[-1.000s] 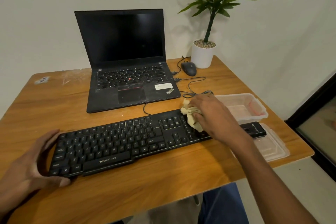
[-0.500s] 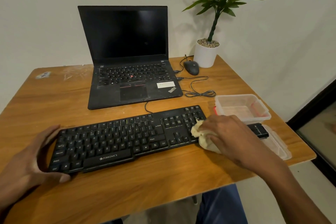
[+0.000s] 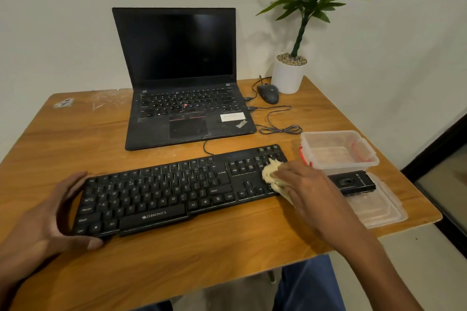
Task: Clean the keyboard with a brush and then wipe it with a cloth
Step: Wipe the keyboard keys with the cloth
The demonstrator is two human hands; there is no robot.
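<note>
- The left hand [image 3: 48,217] sits nearest the camera at the keyboard's left end, fingers spread along the far edge and thumb lying along the near edge, so it brackets the corner and braces it without closing into a fist.
- The keyboard [image 3: 161,194] lies flat across the front of the wooden table [image 3: 227,255], long and thin, its cable running back toward the laptop. It looks light and stiff, a plastic shell that would likely skate on the smooth wood under a sideways wipe; bracing at an end edge, as here, seems the sensible hold, since pressing on the keys would only depress them.
- The right hand [image 3: 305,187] rests over the number-pad end, fingers curled round a bunched pale cloth [image 3: 271,175] that is pressed onto the keys.
- The cloth appears soft and limp; bunched in the fingers it should follow the key tops, though a loose corner might snag between caps.
- Just beside that hand a small black device [image 3: 353,182] lies on a clear lid [image 3: 379,207], with a clear plastic container [image 3: 338,151] behind it.
- Farther back stand the open laptop [image 3: 182,78], a mouse [image 3: 267,93] and a potted plant [image 3: 290,73].
- No brush is visible.
</note>
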